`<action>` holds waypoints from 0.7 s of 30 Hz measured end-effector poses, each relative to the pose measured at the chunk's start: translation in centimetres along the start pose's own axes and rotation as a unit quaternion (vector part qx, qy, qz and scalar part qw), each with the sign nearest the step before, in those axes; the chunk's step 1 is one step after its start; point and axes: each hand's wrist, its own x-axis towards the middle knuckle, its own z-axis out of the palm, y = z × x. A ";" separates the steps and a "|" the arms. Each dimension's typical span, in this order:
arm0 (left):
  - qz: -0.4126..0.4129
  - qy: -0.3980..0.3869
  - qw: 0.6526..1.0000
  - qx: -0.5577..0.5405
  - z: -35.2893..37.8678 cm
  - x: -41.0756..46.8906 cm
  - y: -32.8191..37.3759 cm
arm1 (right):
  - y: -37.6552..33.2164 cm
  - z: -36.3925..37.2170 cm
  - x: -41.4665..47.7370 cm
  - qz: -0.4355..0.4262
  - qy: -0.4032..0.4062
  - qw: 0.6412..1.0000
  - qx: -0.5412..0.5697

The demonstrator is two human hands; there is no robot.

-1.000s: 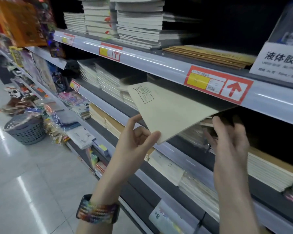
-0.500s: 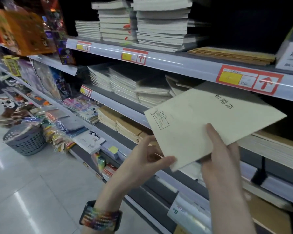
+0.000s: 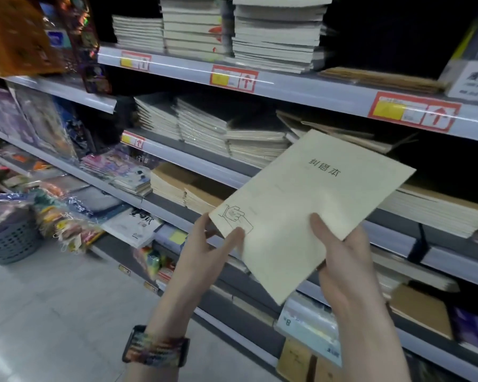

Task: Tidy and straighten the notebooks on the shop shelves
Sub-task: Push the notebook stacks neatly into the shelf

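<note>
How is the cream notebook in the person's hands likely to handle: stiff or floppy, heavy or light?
Probably light: the cream notebook looks thin, and the left hand pinches one corner while the right hand grips the lower edge. Likely flexible, though it lies flat here, unsupported at its far end.

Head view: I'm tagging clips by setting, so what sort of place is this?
Most likely a stationery aisle in a shop: tiered shelves stacked with notebooks, and red-and-yellow price labels along the shelf edges.
</note>
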 end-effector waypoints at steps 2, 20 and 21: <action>-0.005 0.014 1.000 0.018 -1.3 0.1 -0.8 | 0.3 0.9 -0.5 0.006 -0.018 0.999 -0.025; -0.053 0.012 0.998 -0.038 -8.7 0.0 -2.6 | 3.5 5.3 -1.1 0.045 -0.087 0.990 -0.098; -0.048 -0.002 0.998 -0.035 -8.9 -0.1 -2.6 | 3.9 5.4 -1.0 0.043 -0.085 0.990 -0.105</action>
